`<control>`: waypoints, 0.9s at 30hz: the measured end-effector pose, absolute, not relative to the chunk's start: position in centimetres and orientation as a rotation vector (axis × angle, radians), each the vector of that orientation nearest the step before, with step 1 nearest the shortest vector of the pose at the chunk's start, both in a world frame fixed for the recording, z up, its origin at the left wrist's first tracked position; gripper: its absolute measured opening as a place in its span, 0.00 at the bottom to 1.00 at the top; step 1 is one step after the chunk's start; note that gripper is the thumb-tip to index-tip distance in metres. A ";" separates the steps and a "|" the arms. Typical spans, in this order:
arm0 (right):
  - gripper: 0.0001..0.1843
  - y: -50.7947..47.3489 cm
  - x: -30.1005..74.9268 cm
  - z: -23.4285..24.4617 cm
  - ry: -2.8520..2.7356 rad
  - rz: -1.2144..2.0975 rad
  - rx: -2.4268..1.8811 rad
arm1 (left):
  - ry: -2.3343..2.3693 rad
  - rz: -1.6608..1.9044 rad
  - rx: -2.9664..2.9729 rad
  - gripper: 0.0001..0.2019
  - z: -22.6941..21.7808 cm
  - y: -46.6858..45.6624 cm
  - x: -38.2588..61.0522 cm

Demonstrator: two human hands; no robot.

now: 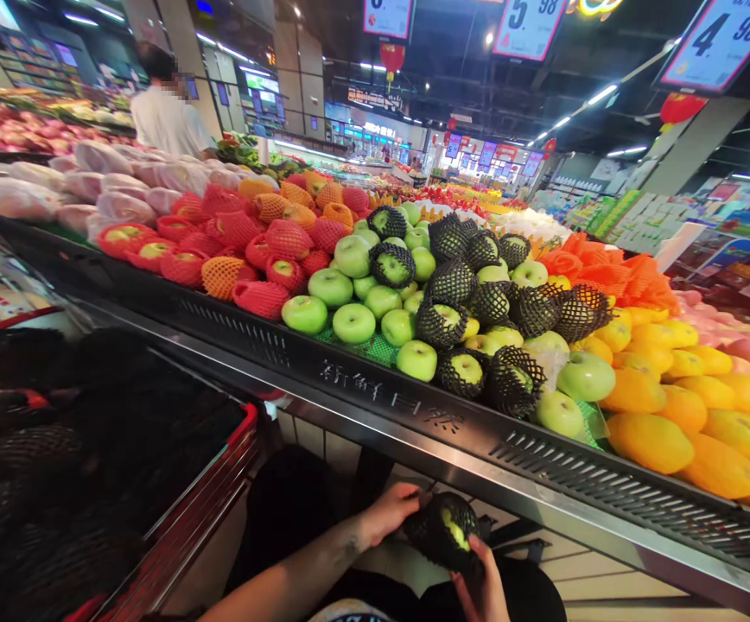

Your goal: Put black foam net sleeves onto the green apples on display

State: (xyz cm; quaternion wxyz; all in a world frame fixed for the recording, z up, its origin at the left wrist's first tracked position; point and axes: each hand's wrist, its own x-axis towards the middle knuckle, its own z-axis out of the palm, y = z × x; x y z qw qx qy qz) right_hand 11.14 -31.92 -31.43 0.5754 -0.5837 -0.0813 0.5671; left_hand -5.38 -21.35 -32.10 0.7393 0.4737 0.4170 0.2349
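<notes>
Low in the head view, above my lap, is a green apple (455,527) mostly wrapped in a black foam net (428,534). My left hand (384,516) has its fingers closed at the net's left end. From the lower right, my right hand (485,580) grips the wrapped apple, thumb and fingers against its side. Part of the apple's skin shows through the net's opening. Just beyond my hands, bare green apples (353,324) and others in black nets (518,380) are piled on the display stand.
A black display ledge with a metal edge (375,423) crosses in front of me. Red-netted fruit (236,231) lies left of the apples, yellow fruit (651,442) right. A red-rimmed cart (242,432) heaped with black nets (44,466) stands left. Behind the stand is a person (168,117).
</notes>
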 end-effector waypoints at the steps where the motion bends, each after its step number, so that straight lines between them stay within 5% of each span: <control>1: 0.30 -32.0 11.4 -31.3 -0.139 1.333 -1.409 | 0.914 0.520 1.129 0.27 -32.1 -21.5 -5.3; 5: 0.34 -32.1 11.8 -30.4 -0.001 1.320 -1.495 | 0.885 0.651 1.523 0.13 -31.0 -22.0 -5.8; 10: 0.32 -31.6 11.4 -29.5 -0.078 1.341 -1.436 | 0.347 0.688 1.808 0.41 -28.9 -22.0 -7.1; 14: 0.34 -31.6 10.9 -29.7 -0.162 1.363 -1.323 | 0.387 0.565 1.887 0.59 -28.7 -22.3 -6.9; 20: 0.31 -31.3 10.5 -29.3 -0.186 1.477 -1.086 | 0.617 0.697 1.776 0.49 -29.5 -22.8 -6.3; 27: 0.31 -30.5 10.2 -28.3 -0.082 1.436 -1.134 | 0.603 0.820 1.671 0.51 -29.5 -22.2 -6.9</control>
